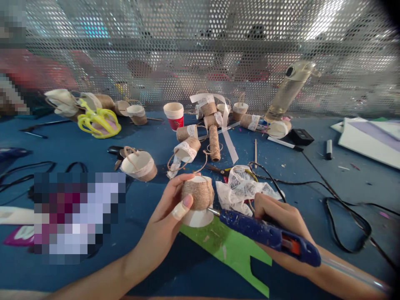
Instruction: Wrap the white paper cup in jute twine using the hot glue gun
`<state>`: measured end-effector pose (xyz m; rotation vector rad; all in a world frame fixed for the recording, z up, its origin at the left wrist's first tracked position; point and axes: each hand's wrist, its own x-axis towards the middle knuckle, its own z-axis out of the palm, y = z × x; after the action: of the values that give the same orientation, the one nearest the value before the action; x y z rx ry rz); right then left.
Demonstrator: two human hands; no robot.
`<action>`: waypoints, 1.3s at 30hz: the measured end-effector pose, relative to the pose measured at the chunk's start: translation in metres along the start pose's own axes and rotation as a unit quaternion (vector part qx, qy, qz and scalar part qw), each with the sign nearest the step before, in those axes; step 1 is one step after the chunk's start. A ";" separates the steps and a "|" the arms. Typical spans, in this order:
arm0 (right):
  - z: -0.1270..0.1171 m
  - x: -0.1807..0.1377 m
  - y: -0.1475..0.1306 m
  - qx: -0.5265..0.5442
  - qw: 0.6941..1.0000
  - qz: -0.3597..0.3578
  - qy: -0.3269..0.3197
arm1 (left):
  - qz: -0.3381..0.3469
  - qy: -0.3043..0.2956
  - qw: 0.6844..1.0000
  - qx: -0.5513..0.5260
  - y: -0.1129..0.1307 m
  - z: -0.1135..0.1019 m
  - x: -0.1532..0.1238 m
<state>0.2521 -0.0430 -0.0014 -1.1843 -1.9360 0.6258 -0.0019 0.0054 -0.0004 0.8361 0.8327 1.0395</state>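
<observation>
My left hand [175, 204] grips a paper cup [197, 218] whose upper part is wound with brown twine [198, 193]. A white band of bare cup shows below the winding. There is a plaster on the left thumb. In my right hand [278, 212] is a blue glue gun [259, 229], with a clear glue stick [353, 273] coming out of its back end. The metal nozzle points left and meets, or almost meets, the lower edge of the twine. A loose end of twine rises behind the cup. Crumpled white lace [237, 187] lies just beyond the right hand.
Green sheet [225, 254] lies under the cup. Behind are a twine spool [214, 143], a twine-handled cup [139, 166], a red-and-white cup [174, 116], scissors [223, 171] and a yellow crown [99, 123]. Black cable [331, 193] loops at right; a bottle [289, 91] stands by the mesh screen [200, 46].
</observation>
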 end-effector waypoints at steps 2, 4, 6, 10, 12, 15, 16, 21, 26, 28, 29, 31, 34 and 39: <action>0.000 0.000 0.000 0.001 1.000 0.009 0.004 | 0.000 0.002 1.000 -0.009 0.001 0.001 0.000; 0.000 0.000 -0.001 -0.002 1.000 0.028 0.013 | -0.007 0.007 1.000 -0.023 0.002 0.003 0.001; 0.000 0.001 -0.002 -0.003 0.999 0.040 0.014 | -0.016 0.013 0.999 -0.034 0.004 0.004 0.002; 0.000 0.002 -0.003 0.013 0.999 0.049 0.009 | -0.023 0.016 0.999 -0.043 0.006 0.004 0.002; 0.001 0.002 -0.001 0.021 0.998 0.052 0.010 | -0.028 0.013 0.999 -0.043 0.006 0.003 0.002; 0.001 0.000 0.002 0.035 0.998 0.045 0.005 | -0.047 0.014 0.998 -0.047 0.006 0.003 0.003; 0.001 0.000 0.003 0.041 0.998 0.038 0.000 | -0.053 0.014 0.997 -0.051 0.006 0.004 0.004; 0.000 0.000 0.002 0.047 0.999 0.003 -0.004 | -0.076 -0.007 0.995 -0.068 0.006 0.005 0.007; -0.002 0.001 0.003 0.020 1.000 -0.003 -0.001 | -0.076 -0.008 0.994 -0.082 0.009 0.005 0.007; -0.002 0.000 0.004 0.004 1.000 -0.003 0.001 | -0.078 -0.004 0.994 -0.082 0.010 0.004 0.007; -0.002 0.000 0.004 0.000 1.000 -0.003 0.005 | -0.080 -0.004 0.993 -0.083 0.010 0.003 0.007; -0.003 -0.001 0.004 0.002 1.000 0.001 0.013 | -0.078 -0.008 0.993 -0.083 0.010 0.001 0.006; -0.003 -0.002 0.004 0.005 1.000 0.007 0.023 | -0.068 -0.016 0.994 -0.083 0.009 -0.001 0.005; -0.003 -0.001 0.003 0.007 1.000 0.002 0.009 | -0.079 -0.018 0.993 -0.090 0.008 0.001 0.006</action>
<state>0.2564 -0.0420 -0.0023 -1.1811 -1.9118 0.6281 -0.0022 0.0129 0.0064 0.6243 0.7502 0.9414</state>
